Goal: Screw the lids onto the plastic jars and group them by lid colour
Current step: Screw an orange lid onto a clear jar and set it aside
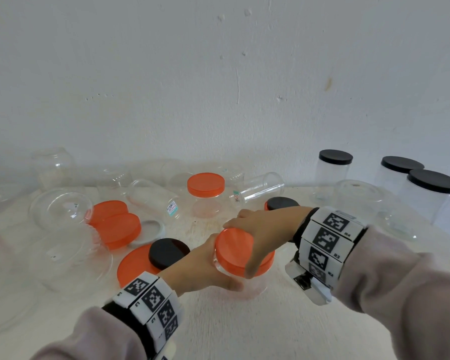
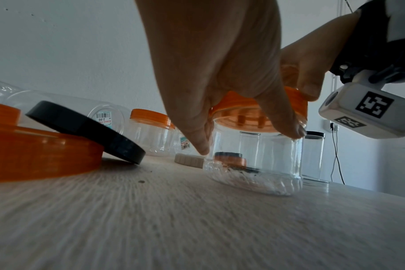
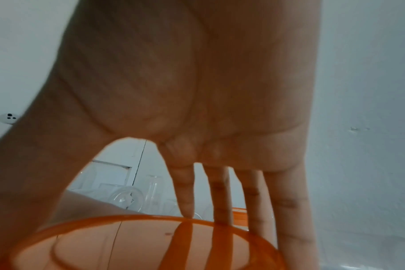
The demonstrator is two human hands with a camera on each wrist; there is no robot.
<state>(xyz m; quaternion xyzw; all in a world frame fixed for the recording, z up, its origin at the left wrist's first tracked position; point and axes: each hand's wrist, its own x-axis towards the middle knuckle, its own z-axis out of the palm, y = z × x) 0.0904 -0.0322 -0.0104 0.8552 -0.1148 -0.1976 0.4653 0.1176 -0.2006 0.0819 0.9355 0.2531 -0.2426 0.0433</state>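
A small clear plastic jar (image 1: 247,284) stands on the table near its front middle. An orange lid (image 1: 234,253) sits on its mouth. My left hand (image 1: 218,266) grips the jar's wall from the left, thumb in front, fingers behind. My right hand (image 1: 255,237) reaches over the lid from the right, thumb and fingers spread round its rim. The left wrist view shows my left hand (image 2: 220,91) round the jar (image 2: 266,164) just under the orange lid (image 2: 261,124). In the right wrist view my right hand (image 3: 197,109) spans the orange lid (image 3: 127,246).
A jar with an orange lid (image 1: 205,188) stands at the back middle. Three black-lidded jars (image 1: 335,157) stand at the back right. Loose orange lids (image 1: 120,227), a black lid (image 1: 168,253) and a white lid (image 1: 151,229) lie left of my hands. Several lidless clear jars (image 1: 60,209) crowd the left.
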